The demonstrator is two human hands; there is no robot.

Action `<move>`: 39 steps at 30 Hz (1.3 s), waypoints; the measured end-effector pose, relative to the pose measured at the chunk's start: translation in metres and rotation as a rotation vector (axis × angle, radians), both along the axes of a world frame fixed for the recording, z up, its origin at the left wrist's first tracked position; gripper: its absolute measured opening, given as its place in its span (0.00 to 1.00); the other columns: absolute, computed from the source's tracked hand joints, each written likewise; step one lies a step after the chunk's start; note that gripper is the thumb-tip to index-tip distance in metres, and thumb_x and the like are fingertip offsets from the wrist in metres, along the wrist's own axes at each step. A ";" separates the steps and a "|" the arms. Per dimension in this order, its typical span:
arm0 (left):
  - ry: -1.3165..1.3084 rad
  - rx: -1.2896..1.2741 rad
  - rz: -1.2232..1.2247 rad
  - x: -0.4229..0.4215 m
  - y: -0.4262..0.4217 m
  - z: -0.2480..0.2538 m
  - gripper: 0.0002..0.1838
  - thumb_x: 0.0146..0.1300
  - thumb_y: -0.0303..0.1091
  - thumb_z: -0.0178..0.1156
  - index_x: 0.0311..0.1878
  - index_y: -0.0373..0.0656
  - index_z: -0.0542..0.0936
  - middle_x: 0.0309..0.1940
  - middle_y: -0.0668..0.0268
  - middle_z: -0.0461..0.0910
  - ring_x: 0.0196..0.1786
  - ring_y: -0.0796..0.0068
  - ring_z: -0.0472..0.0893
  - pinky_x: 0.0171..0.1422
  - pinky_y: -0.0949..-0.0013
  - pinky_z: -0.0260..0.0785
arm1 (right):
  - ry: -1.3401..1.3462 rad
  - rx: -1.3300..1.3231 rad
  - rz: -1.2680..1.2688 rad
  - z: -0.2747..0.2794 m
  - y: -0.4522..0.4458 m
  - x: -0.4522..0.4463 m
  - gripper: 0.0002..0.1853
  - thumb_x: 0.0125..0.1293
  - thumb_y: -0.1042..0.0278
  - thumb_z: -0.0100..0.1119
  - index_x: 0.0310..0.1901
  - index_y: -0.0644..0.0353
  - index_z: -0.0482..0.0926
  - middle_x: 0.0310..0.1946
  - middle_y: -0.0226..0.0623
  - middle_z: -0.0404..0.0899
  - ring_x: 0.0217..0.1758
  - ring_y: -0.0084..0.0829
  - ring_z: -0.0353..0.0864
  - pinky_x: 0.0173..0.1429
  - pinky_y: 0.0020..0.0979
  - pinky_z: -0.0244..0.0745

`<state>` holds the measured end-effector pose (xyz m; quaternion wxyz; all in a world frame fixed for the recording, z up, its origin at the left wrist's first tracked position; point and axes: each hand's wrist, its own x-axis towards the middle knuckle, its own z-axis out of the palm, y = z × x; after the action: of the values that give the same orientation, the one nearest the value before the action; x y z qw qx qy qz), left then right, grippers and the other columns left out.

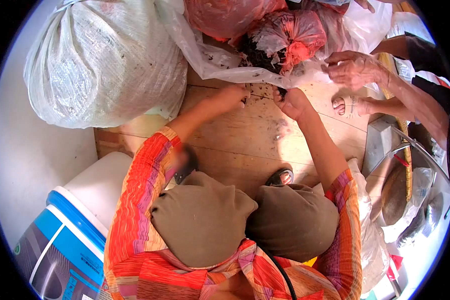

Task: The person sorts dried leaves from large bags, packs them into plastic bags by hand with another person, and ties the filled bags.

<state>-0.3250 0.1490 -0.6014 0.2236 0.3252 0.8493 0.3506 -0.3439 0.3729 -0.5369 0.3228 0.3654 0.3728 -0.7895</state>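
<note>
Over the wooden floor (225,135), my left hand (233,96) is closed, its fingertips near the edge of a clear plastic sheet (240,75); what it holds, if anything, is too small to name. My right hand (291,102) is curled round a small dark clump (282,92), just below the same sheet. Beyond my hands lies a red plastic bag (305,37), tied at its neck, with dark shredded material (260,52) beside it. Dark bits are scattered on the floor between my hands.
A big white woven sack (105,65) stands at the upper left, above a blue-lidded bucket (70,240). At the right, another person's hand (355,70) hovers near the sheet, above a sandaled foot (352,106). A metal dustpan-like object (381,137) and bags lie at the right.
</note>
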 end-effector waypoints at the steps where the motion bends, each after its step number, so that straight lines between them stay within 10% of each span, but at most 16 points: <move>1: -0.003 -0.001 0.002 0.003 0.000 -0.002 0.12 0.49 0.28 0.63 0.39 0.40 0.76 0.34 0.56 0.76 0.40 0.55 0.76 0.44 0.55 0.67 | 0.011 -0.021 0.000 -0.002 0.001 0.000 0.04 0.68 0.70 0.45 0.41 0.57 0.70 0.30 0.30 0.70 0.28 0.23 0.67 0.28 0.23 0.66; 13: 0.161 0.004 0.000 0.003 0.007 -0.004 0.05 0.51 0.29 0.56 0.30 0.38 0.75 0.33 0.51 0.75 0.38 0.50 0.76 0.44 0.54 0.69 | 0.011 -0.051 0.048 -0.012 0.008 0.004 0.06 0.69 0.67 0.47 0.41 0.58 0.70 0.31 0.31 0.71 0.30 0.24 0.70 0.30 0.24 0.69; 18: -0.035 0.110 0.221 0.022 0.017 0.044 0.09 0.56 0.34 0.60 0.36 0.40 0.75 0.37 0.57 0.76 0.39 0.56 0.77 0.42 0.60 0.70 | -0.022 -0.029 0.033 -0.037 0.004 0.032 0.09 0.70 0.66 0.43 0.41 0.60 0.72 0.33 0.33 0.74 0.37 0.31 0.74 0.47 0.32 0.73; 27: -0.188 0.259 0.333 0.035 0.033 0.043 0.09 0.61 0.36 0.56 0.42 0.44 0.76 0.37 0.57 0.78 0.41 0.56 0.78 0.45 0.61 0.69 | -0.205 -0.218 -0.151 -0.038 -0.008 0.086 0.09 0.70 0.66 0.42 0.42 0.59 0.71 0.37 0.33 0.74 0.39 0.27 0.73 0.41 0.27 0.72; 33: 0.087 0.066 0.533 -0.026 -0.010 -0.003 0.13 0.61 0.37 0.54 0.45 0.40 0.75 0.40 0.52 0.77 0.43 0.52 0.76 0.48 0.58 0.67 | -0.262 -0.304 0.002 -0.065 0.018 0.095 0.05 0.69 0.70 0.44 0.36 0.59 0.69 0.29 0.32 0.69 0.28 0.25 0.66 0.34 0.25 0.68; 39: 0.249 0.105 0.535 -0.042 0.007 -0.003 0.18 0.59 0.36 0.58 0.50 0.36 0.72 0.45 0.48 0.74 0.49 0.49 0.73 0.54 0.55 0.63 | -0.114 -0.099 0.066 -0.036 -0.009 0.090 0.07 0.69 0.70 0.45 0.42 0.62 0.70 0.37 0.38 0.75 0.39 0.33 0.75 0.48 0.32 0.74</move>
<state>-0.3671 0.1564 -0.6045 0.0005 0.1413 0.9065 0.3979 -0.2539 0.3641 -0.5732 0.3870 0.3808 0.3263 -0.7738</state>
